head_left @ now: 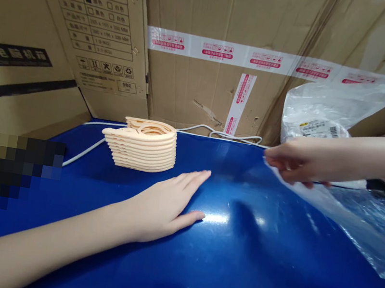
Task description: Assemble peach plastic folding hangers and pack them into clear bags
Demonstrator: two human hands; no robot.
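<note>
My left hand (168, 203) lies flat on the blue tabletop (164, 276), fingers stretched out and thumb apart, with nothing in it. Just beyond it stands a neat stack of identical peach plastic pieces (143, 151), which look like clothes hangers; the hand is near them. On the right, my right hand (295, 160) is slightly blurred, its fingers closed on the edge of a clear plastic bag (356, 218). The bag trails from the fingers toward the right edge of the table.
A crumpled clear plastic package (315, 110) with a white label stands behind my right hand. Cardboard boxes (206, 10) wall off the back, and another box (24, 5) the left. A white cable (198, 126) runs along the back edge. Blurred dark squares cover the left.
</note>
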